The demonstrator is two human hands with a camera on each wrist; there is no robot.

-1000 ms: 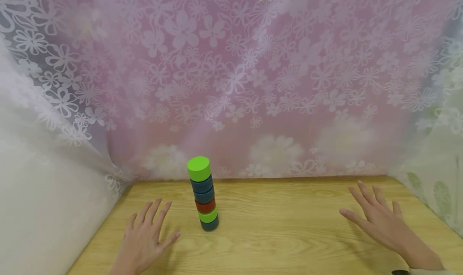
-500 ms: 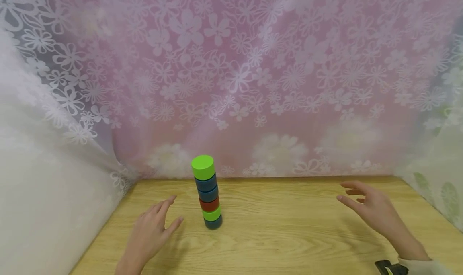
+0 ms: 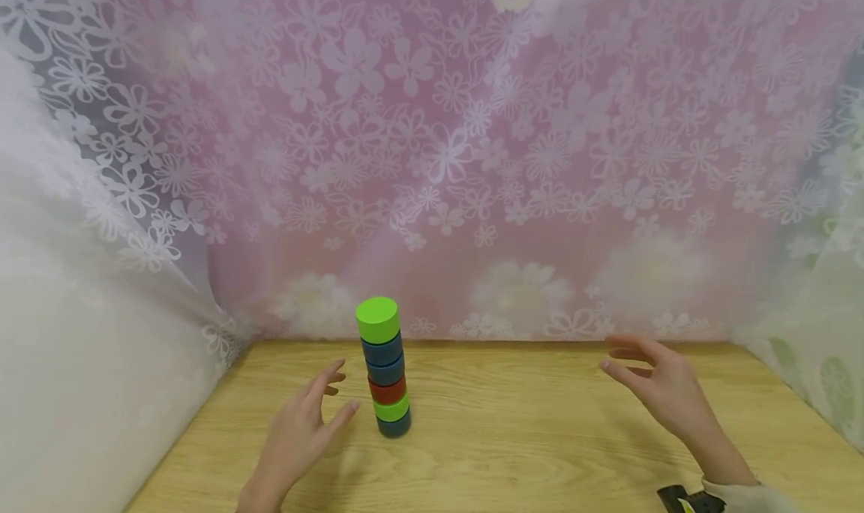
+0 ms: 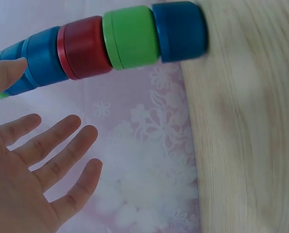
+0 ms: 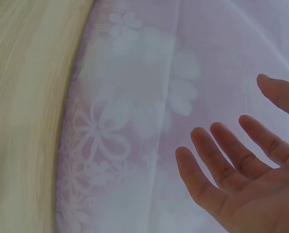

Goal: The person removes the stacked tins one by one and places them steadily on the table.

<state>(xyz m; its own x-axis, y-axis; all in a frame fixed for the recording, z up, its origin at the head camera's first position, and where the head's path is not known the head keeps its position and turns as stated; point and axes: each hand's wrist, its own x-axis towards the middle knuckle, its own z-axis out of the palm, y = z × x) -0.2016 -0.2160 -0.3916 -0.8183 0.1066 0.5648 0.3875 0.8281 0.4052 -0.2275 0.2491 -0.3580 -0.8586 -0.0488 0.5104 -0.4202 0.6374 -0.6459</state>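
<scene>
Standing on the wooden table (image 3: 513,438), toward the person's left, the tower of round blocks (image 3: 388,390) shows whole in the head view alone, its bright green top face included. That view also catches the pale right sleeve (image 3: 739,495). The left wrist view gives the lower seams close up, with the thumb of the left hand (image 3: 297,429) crossing in front of the upper end; the right wrist view frames just the right hand (image 3: 671,393), tabletop and floral curtain (image 5: 135,73). From the top, the stack runs green, blue, blue, red, green, blue, smooth and neatly aligned. Both hands are wide, fingers slightly bent and holding nothing: the left just beside the stack, the right well apart from it.
</scene>
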